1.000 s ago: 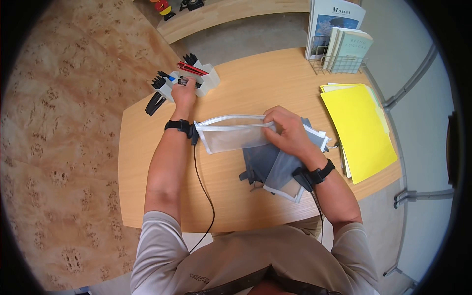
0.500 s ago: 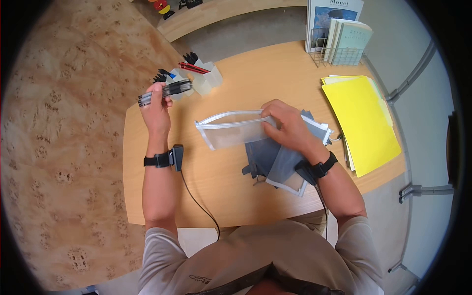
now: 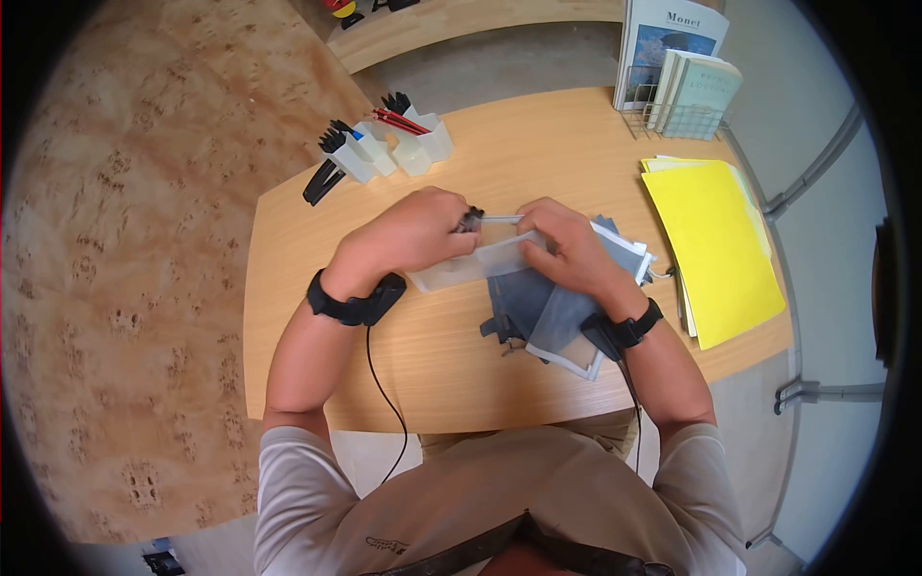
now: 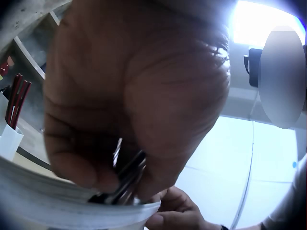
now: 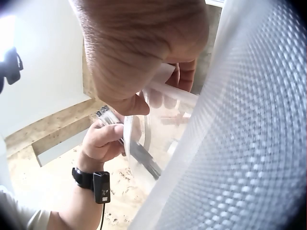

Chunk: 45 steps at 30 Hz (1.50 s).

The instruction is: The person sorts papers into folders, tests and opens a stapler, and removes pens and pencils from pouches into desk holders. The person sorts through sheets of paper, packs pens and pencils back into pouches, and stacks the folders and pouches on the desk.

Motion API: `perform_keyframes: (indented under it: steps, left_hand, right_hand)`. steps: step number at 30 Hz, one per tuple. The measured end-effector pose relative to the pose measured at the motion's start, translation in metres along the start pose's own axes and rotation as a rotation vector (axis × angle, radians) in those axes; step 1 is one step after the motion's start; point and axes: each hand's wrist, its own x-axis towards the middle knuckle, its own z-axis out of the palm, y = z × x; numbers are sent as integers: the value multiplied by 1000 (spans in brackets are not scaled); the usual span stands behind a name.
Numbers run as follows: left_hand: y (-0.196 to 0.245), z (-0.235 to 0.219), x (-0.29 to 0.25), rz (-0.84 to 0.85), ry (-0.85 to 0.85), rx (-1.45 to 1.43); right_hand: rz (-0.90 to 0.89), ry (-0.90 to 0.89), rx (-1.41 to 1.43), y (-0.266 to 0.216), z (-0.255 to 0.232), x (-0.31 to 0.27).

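My left hand (image 3: 413, 233) grips a bundle of pens (image 5: 108, 116) at the mouth of a see-through zip pouch (image 3: 447, 275) with white edging. The right wrist view shows the pens' lower ends through the pouch's clear side, inside it. On the pouch's right part, my right hand (image 3: 573, 252) holds the upper edge between thumb and fingers, and the mouth gapes. Below that hand lie a dark grey-blue pouch (image 3: 519, 298) and a mesh pouch with white trim (image 3: 562, 331). In the left wrist view, the hand hides most of the pens.
White holders (image 3: 423, 149) with red pencils (image 3: 401, 121) and dark pens stand at the back left, a black stapler (image 3: 323, 182) beside them. Yellow folders (image 3: 715, 254) lie at the right. Behind them, a wire rack (image 3: 677, 123) holds books. A cable hangs from each wrist camera.
My left hand lifted the pens out of a holder at the back left and brought them right, to the pouch. The right hand has kept its grip on the pouch edge.
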Motion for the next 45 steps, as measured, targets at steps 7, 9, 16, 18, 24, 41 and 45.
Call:
perform_keyframes:
  steps: [7, 9, 16, 18, 24, 41, 45]
  left_hand:
    - [0, 27, 8, 6, -114, 261]
    - [-2, 25, 5, 103, 33, 101]
    - [-86, 17, 4, -147, 354, -141]
    - [-136, 35, 9, -153, 551, 211]
    - [-174, 49, 27, -249, 550, 220]
    - [-164, 43, 51, -177, 370, 191]
    - [-144, 49, 44, -158, 333, 157]
  right_hand:
    - [22, -19, 26, -2, 0, -1]
    - [37, 4, 1, 0, 0, -2]
    - [4, 41, 17, 0, 0, -2]
    - [17, 25, 31, 0, 0, -2]
    - [32, 16, 36, 3, -2, -1]
    - [10, 34, 17, 2, 1, -3]
    - [8, 46, 14, 0, 1, -3]
